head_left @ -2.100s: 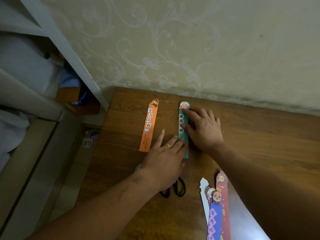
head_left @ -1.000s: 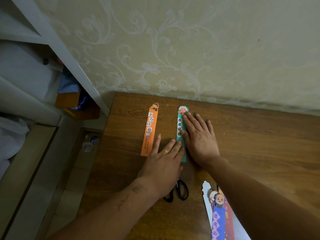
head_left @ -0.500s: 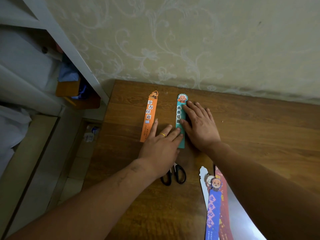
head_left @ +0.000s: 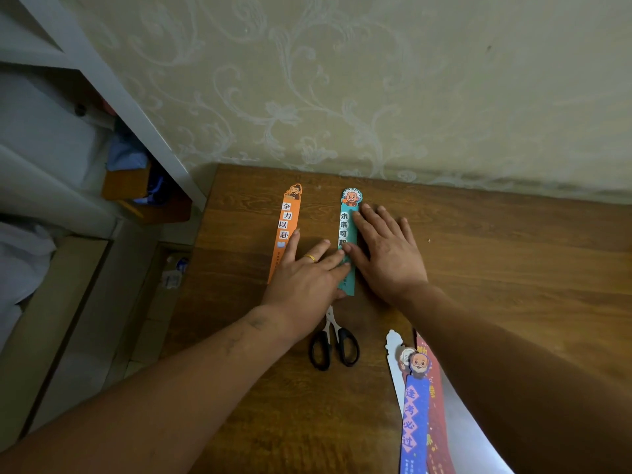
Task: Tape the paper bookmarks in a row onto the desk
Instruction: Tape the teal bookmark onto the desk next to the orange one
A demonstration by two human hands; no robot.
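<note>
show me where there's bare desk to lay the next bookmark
Bare desk lies right of the right hand, up to the wall. Crowded: left hand spans orange bookmark to teal bookmark; scissors and spare bookmarks lie nearer.

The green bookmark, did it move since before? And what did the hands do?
Hardly anything changed. The left hand slid slightly toward the wall along the green bookmark, uncovering more of the scissors; its little finger now reaches the orange bookmark. Nothing was grabbed or let go. The right hand still presses flat, and both bookmarks, scissors and spare bookmarks stayed put.
</note>
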